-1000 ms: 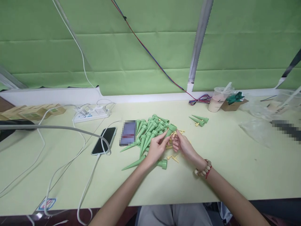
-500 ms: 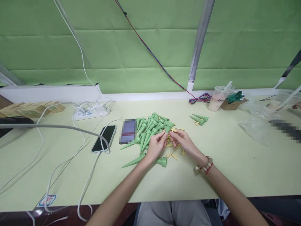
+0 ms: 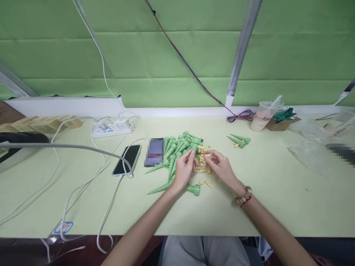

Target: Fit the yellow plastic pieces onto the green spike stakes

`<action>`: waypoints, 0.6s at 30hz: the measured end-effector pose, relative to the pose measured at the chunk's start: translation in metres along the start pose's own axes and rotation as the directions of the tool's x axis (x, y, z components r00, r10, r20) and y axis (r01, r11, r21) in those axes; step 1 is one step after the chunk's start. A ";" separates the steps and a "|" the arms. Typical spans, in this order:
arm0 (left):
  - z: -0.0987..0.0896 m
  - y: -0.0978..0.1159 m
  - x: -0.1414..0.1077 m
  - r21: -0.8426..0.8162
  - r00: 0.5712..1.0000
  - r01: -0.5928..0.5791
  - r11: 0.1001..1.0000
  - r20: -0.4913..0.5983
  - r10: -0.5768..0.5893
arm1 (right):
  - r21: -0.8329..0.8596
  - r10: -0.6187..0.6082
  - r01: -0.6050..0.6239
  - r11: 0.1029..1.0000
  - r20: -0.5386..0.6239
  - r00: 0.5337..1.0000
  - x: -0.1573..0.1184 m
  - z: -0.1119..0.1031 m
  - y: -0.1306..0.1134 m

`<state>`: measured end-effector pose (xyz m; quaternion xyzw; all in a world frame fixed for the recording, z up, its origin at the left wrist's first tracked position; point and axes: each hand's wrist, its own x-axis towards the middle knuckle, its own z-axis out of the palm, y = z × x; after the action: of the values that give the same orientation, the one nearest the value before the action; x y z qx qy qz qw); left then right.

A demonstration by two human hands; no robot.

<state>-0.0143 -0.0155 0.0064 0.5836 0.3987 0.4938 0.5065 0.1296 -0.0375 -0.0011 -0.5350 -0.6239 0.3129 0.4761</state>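
Note:
My left hand point(image 3: 185, 168) is closed around a green plastic spike point(image 3: 195, 143), whose wide collar points up and away from me. Just to the right, my right hand point(image 3: 220, 166) has its thumb and forefinger close together above a scatter of small yellow plastic valves point(image 3: 202, 170). Whatever lies between those fingertips is too small to make out. Beyond and left of my left hand is a heap of similar green spikes point(image 3: 172, 147). One more spike point(image 3: 161, 187) lies beneath my left wrist, its middle hidden by the arm.
Left of the heap lie a blurred purple rectangle point(image 3: 154, 152) and a phone point(image 3: 127, 159) with a white cable. Behind are a power strip point(image 3: 113, 129) and yellowish boxes point(image 3: 47, 125). Rightward sit several spikes point(image 3: 240, 140), a drink cup point(image 3: 260, 117), a small box point(image 3: 280, 125) and plastic bags point(image 3: 307, 155).
My right hand has moved away from the green spike in my left hand, down to the yellow valves. The spike has tilted more upright. The whole view has shifted slightly.

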 end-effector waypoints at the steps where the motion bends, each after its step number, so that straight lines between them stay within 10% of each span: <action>1: -0.001 0.000 0.001 -0.019 0.999 -0.001 1.000 -0.045 0.000 | -0.012 -0.003 0.003 1.000 -0.008 1.000 0.000 -0.001 0.001; 9: -0.003 -0.004 0.005 -0.110 0.989 0.001 0.994 -0.150 -0.017 | -0.269 -0.064 0.044 0.962 -0.064 0.996 0.003 -0.005 0.010; 18: -0.003 -0.002 0.005 -0.096 0.981 -0.016 0.995 -0.194 -0.003 | -0.421 -0.273 0.384 0.822 0.301 0.914 0.003 -0.004 0.015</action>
<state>-0.0163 -0.0100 0.0048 0.5088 0.4196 0.5688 0.4914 0.1389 -0.0314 -0.0127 -0.4787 -0.8143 0.1232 0.3042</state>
